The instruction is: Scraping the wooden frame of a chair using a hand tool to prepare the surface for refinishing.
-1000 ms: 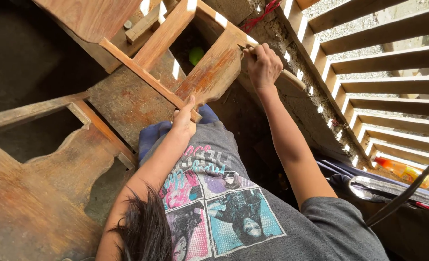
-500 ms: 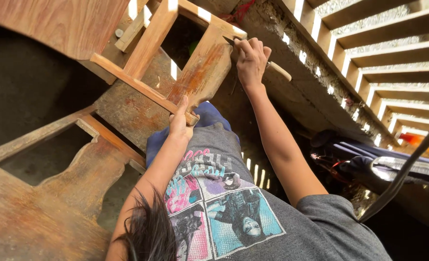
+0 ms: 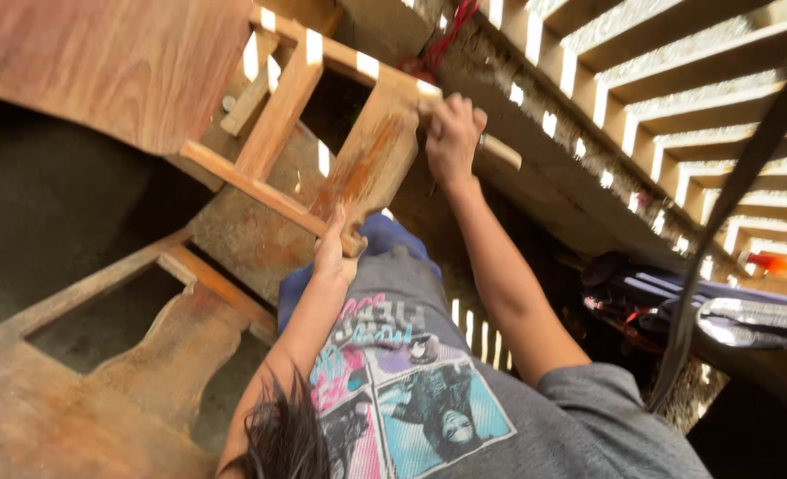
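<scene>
A wooden frame of slats (image 3: 278,124) leans against my knees, with a reddish-stained board (image 3: 371,164) as its nearest upright. My left hand (image 3: 331,253) grips the lower end of that board where a cross slat meets it. My right hand (image 3: 451,133) is closed around a tool with a pale wooden handle (image 3: 498,151), held at the board's upper end. The tool's working end is hidden behind my fingers. My grey printed shirt (image 3: 429,390) fills the bottom of the view.
A large brown wooden panel (image 3: 101,71) lies at the upper left. A shaped wooden piece with a rectangular cutout (image 3: 172,355) lies at the lower left. A concrete ledge (image 3: 553,168) and slatted wall run along the right, with a dark bag (image 3: 668,297), a strap (image 3: 721,222) and a red cord (image 3: 451,31).
The view has drifted, so the frame sits lower and larger. My right hand has shifted slightly at the board's top with the tool. My left hand keeps its grip.
</scene>
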